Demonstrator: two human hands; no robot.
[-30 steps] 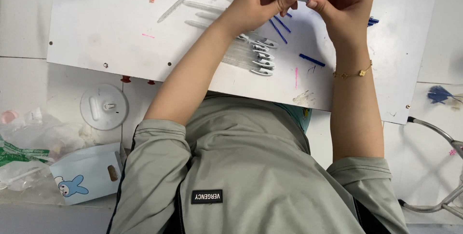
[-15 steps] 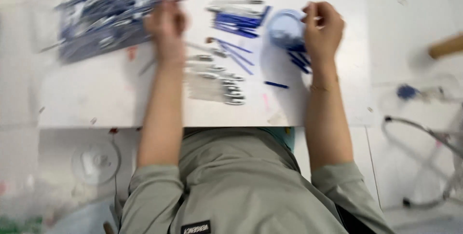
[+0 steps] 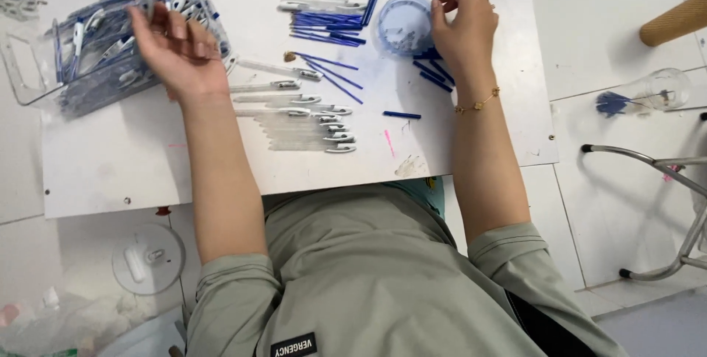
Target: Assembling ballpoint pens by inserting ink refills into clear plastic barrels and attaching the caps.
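The left hand (image 3: 177, 51) reached half open into the clear bin of pens (image 3: 96, 33), while the right hand (image 3: 464, 26) pinched the round blue tub (image 3: 403, 24) on the bench (image 3: 147, 165).

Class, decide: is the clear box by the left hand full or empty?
Nearly full: the clear box holds many heaped pens, under the left hand.

We had a single view, from the head camera, looking steeply down from above. It sat close over the white tabletop (image 3: 110, 173), with our own torso at the lower edge and the tiled floor (image 3: 618, 217) to the right.
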